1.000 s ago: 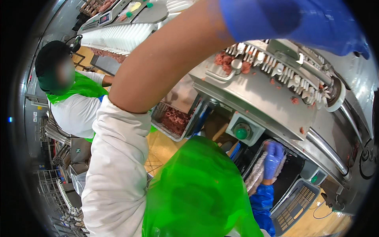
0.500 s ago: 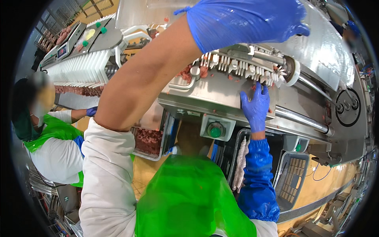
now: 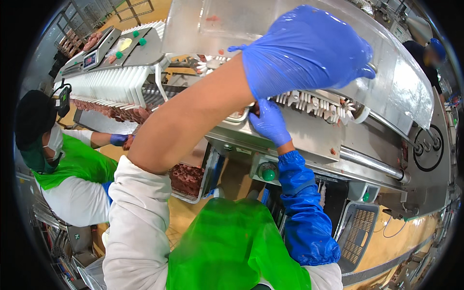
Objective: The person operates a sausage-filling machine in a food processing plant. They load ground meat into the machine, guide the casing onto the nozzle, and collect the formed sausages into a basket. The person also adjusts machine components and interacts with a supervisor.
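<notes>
1. Far left: a co-worker (image 3: 53, 135) in a green apron faces a white slatted conveyor (image 3: 106, 92); reddish meat (image 3: 111, 110) lines its lower edge, and a scale (image 3: 99, 50) stands behind.
2. Left of centre: a crate (image 3: 207, 170) of minced meat (image 3: 186, 180) sits low, below the left forearm.
3. Centre: the steel worktop (image 3: 309, 140) carries small meat scraps. A white toothed roller (image 3: 314, 104) runs along its back; a control box (image 3: 268, 172) with a green button is mounted below the front edge.
4. Right: a clear cover (image 3: 408, 79) rises above the roller. A grey perforated crate (image 3: 357, 232) stands lower down, by the yellow floor (image 3: 391, 244).
5. Left hand (image 3: 309, 55): forearm raised diagonally across, gloved back uppermost, fingers curled over in front of the cover. Palm side hidden; whether it grips the cover cannot be told.
6. Right hand (image 3: 270, 122): blue-sleeved arm reaching up, thumb spread from the fingers, at the roller's left end above the worktop. Fingertips partly obscured; any pinch cannot be confirmed.
</notes>
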Demonstrator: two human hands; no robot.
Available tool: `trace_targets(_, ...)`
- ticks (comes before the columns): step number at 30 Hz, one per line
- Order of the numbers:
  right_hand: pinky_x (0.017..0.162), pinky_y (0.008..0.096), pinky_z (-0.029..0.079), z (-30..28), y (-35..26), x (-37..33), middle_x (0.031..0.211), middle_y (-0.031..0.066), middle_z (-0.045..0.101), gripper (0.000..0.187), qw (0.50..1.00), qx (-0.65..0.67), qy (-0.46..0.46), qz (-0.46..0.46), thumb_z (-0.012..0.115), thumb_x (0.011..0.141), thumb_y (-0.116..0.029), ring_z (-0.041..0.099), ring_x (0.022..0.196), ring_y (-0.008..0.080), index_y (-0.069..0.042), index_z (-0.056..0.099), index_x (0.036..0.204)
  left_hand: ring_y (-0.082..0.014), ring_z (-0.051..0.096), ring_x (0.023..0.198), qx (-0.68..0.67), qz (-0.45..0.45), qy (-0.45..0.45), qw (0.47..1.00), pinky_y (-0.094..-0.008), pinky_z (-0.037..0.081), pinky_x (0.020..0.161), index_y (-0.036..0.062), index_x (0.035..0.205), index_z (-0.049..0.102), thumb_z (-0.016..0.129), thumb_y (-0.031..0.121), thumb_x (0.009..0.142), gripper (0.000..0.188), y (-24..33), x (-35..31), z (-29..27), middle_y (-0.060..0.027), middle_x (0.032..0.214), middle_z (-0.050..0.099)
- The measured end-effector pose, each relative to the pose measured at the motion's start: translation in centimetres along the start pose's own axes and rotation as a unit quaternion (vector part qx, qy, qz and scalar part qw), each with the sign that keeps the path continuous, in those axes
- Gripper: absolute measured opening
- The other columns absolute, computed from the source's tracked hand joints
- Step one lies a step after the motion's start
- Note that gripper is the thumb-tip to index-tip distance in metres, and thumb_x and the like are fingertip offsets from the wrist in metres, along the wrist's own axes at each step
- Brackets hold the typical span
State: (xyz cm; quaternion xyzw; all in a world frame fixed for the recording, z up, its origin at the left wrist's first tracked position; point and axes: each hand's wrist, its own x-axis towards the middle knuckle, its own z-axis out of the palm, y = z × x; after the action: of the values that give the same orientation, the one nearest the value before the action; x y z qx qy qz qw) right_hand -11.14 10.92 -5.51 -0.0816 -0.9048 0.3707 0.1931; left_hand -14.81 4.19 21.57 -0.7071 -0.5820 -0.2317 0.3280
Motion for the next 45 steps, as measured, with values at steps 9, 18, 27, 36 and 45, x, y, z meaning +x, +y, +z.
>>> trace_targets(9, 0.078, 0.0493, 0.039, -7.1, 2.4, -9.7, 0.081, 0.0143, 0.06, 0.013, 0.947, -0.303, 0.056, -0.092, 0.064, 0.081, -0.024, 0.056, 0.085, 0.0362, -0.01, 0.063, 0.083, -0.0301, 0.067, 0.07, -0.125, -0.079, -0.022, 0.989, -0.0417, 0.053, 0.062, 0.0165, 0.08, 0.072, 0.061, 0.034, 0.081, 0.021, 3.1, -4.0, 0.3, -0.0082, 0.074, 0.068)
trace_targets(18, 0.052, 0.0356, 0.042, -13.9, 17.1, -24.2, 0.067, 0.0071, 0.058, 0.025, 0.862, -0.154, 0.474, 0.096, 0.062, 0.09, -0.03, 0.054, 0.061, 0.0227, -0.009, 0.059, 0.076, -0.0318, 0.067, 0.068, -0.185, -0.136, -0.088, 0.969, -0.0456, 0.051, 0.058, 0.0127, 0.077, 0.07, 0.062, 0.037, 0.081, 0.026, 6.7, -9.0, 2.9, -0.0112, 0.069, 0.067)
trace_targets(27, 0.035, 0.0248, 0.028, 5.1, 3.0, -25.9, 0.062, 0.0018, 0.049, 0.029, 0.604, 0.636, -0.052, 0.477, 0.05, 0.094, -0.025, 0.041, 0.046, 0.0129, -0.004, 0.061, 0.111, -0.0348, 0.066, 0.068, -0.215, -0.216, -0.201, 0.931, -0.0485, 0.048, 0.058, 0.0093, 0.08, 0.068, 0.063, 0.031, 0.082, 0.023, 11.2, -19.4, 10.5, -0.0126, 0.071, 0.066)
trace_targets(36, 0.075, 0.0359, 0.042, 24.8, -0.7, -18.1, 0.106, 0.0079, 0.055, 0.038, 0.625, 0.63, -0.28, 0.367, 0.046, 0.098, -0.031, 0.053, 0.091, 0.0212, -0.01, 0.051, 0.129, -0.0279, 0.057, 0.103, -0.143, -0.185, -0.098, 0.967, -0.0432, 0.041, 0.088, 0.0139, 0.097, 0.065, 0.068, 0.034, 0.077, 0.029, 12.3, -26.0, 4.3, -0.0084, 0.104, 0.061)
trace_targets(45, 0.106, 0.0461, 0.032, 36.3, -7.5, -14.0, 0.142, 0.0098, 0.043, 0.059, 0.756, 0.387, -0.371, 0.376, 0.055, 0.093, -0.041, 0.04, 0.13, 0.0292, -0.013, 0.039, 0.142, -0.0329, 0.059, 0.099, -0.11, -0.571, -0.201, 0.788, -0.0456, 0.046, 0.086, 0.0113, 0.096, 0.067, 0.059, 0.033, 0.085, 0.026, 13.7, -57.7, -12.7, -0.013, 0.103, 0.063)
